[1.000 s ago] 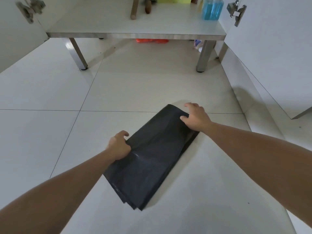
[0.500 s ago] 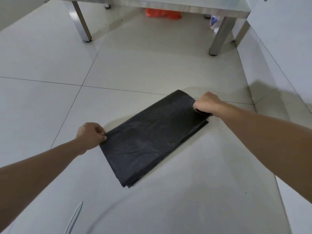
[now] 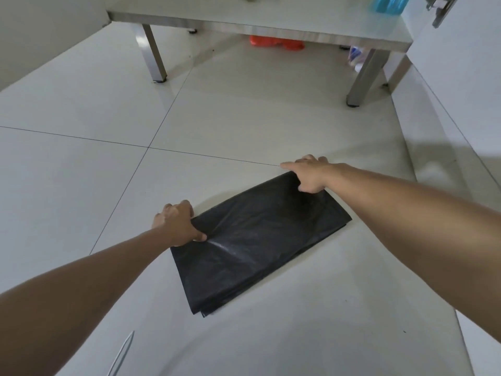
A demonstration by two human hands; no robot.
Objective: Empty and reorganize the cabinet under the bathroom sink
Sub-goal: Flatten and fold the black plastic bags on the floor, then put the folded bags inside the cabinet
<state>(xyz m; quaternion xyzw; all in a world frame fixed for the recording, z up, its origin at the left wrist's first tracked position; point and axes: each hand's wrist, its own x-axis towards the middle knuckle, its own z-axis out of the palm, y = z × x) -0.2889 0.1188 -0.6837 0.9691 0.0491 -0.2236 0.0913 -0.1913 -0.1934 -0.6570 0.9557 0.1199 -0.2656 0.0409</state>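
My left hand point(image 3: 177, 223) grips the left edge of the folded black plastic bag point(image 3: 254, 240), fingers curled round that edge and thumb pressed down on top of the plastic. The bag lies flat on the pale tiled floor point(image 3: 81, 164), a long folded stack running from a near corner below my left hand up and rightward to my right hand. Its layered edges show along the near side, just under my left grip. Low and left of that hand, a thin pale strip point(image 3: 122, 354) lies on the floor, too blurred for me to say what it is.

My right hand point(image 3: 309, 173) holds the bag's far right corner: the thumb pinches down on the plastic, while the forefinger points out leftward over the floor past the corner. The other fingers are hidden behind the hand.

Far beyond both hands stands the cabinet's bottom shelf point(image 3: 271, 25) on metal legs point(image 3: 151, 55). Beneath it, beyond my right hand, lies something orange point(image 3: 273, 43). On the shelf, up and right of my right grip, stands a blue bottle point(image 3: 387, 4), and further right an open cabinet door point(image 3: 466, 63) carries a metal hinge point(image 3: 442, 6).
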